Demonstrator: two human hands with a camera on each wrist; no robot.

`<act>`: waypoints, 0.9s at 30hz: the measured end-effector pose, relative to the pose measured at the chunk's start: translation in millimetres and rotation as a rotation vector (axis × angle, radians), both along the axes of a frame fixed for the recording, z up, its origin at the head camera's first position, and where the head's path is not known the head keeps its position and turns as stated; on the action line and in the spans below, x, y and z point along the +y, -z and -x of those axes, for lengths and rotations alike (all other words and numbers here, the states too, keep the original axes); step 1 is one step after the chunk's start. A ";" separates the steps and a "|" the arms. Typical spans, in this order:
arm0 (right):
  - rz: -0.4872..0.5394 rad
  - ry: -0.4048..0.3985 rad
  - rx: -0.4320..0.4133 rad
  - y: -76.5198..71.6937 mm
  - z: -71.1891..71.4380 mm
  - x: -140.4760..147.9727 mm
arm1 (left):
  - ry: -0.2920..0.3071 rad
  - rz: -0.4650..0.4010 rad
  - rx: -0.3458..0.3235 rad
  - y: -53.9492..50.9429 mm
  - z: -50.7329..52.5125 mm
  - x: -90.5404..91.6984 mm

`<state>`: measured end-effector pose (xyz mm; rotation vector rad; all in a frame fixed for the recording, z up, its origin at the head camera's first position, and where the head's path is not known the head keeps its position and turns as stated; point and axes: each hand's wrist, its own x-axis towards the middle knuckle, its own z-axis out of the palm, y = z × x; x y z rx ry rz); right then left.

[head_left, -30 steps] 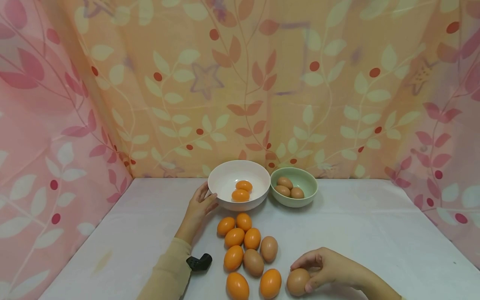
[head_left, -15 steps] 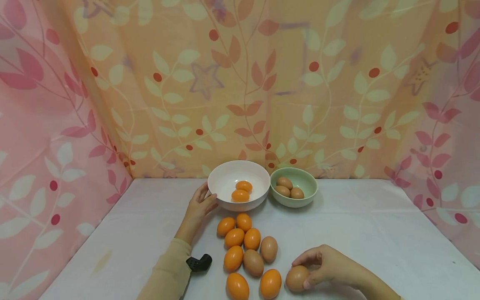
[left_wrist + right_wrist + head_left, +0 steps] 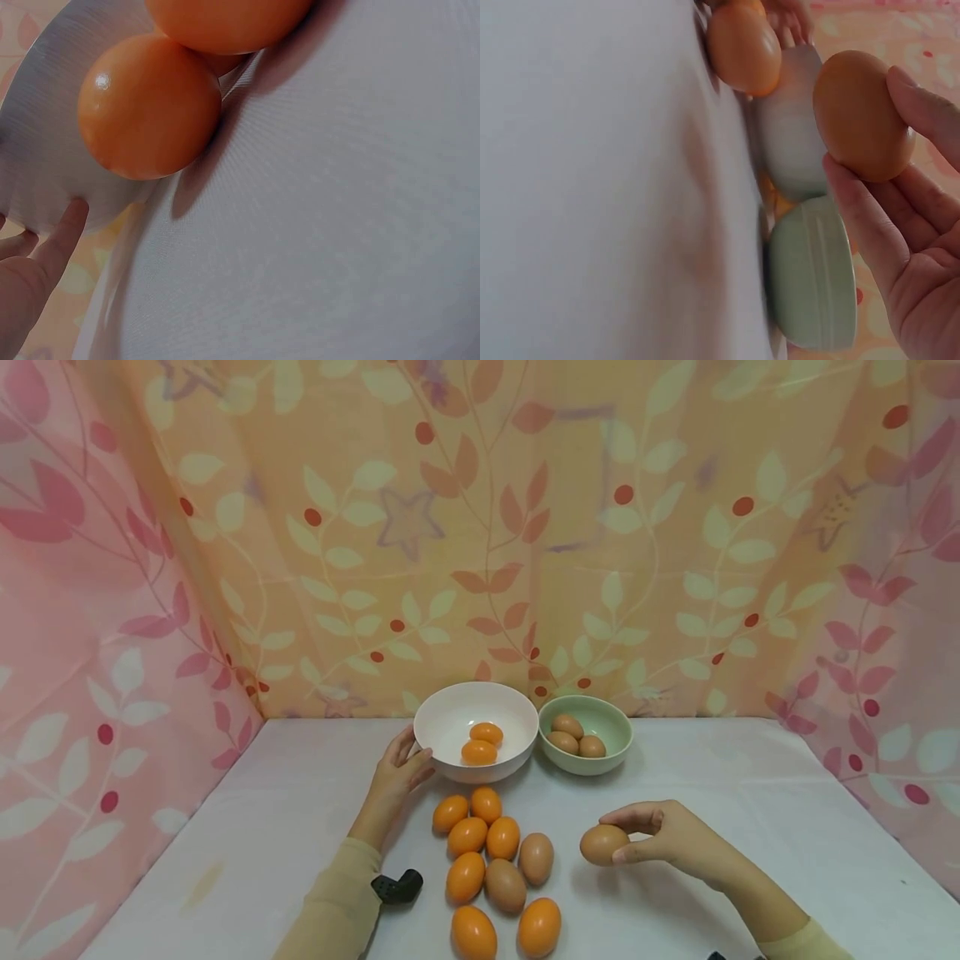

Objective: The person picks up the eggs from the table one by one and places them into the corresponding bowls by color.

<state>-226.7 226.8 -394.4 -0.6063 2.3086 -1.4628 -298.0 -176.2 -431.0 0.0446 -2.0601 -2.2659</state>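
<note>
Held egg, now higher — smooth, oval, brown

Left bowl beside right bowl — eggs in both — loose eggs on the table before them.

Dim wrist views, brighter head view.

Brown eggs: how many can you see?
6: three brown eggs sit in the green bowl, two brown eggs lie on the table, and one brown egg is in the right hand. Others might be hidden beneath those in the bowl.
</note>
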 end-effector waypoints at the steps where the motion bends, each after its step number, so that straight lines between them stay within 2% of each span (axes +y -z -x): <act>1: -0.010 0.010 0.011 -2.0 2.4 0.2 | 0.000 -0.002 0.000 0.6 -0.3 0.2; 7: -0.064 0.072 0.047 -10.6 17.4 -3.5 | -0.003 -0.005 0.000 1.4 -2.2 0.6; 14: -0.091 0.193 0.066 -18.9 33.5 -11.5 | 0.003 0.006 -0.004 -1.4 -1.1 0.0; 27: -0.114 0.282 0.132 -29.9 69.8 -16.8 | 0.005 0.004 0.011 0.5 -0.5 -1.1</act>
